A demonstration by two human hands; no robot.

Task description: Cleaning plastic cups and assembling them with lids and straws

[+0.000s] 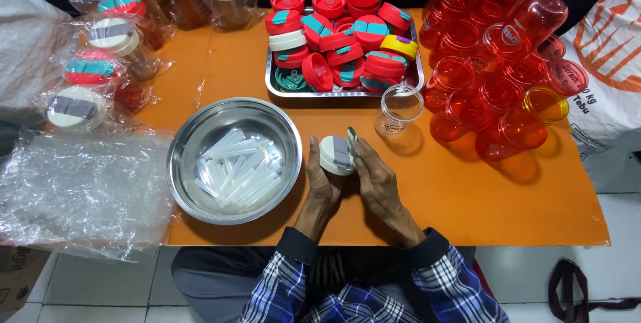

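A round white lid with a grey flip tab sits between both my hands over the orange table. My left hand grips the lid's left side, and my right hand holds its right side, fingertips at the rim. Just beyond the lid a clear plastic bottle stands upright and uncapped. To the left lies a round steel bowl holding several clear plastic straws.
A steel tray piled with red, white and yellow lids sits at the back. Several red transparent bottles are heaped at the right. Bagged, capped bottles and a pile of clear plastic bags fill the left side.
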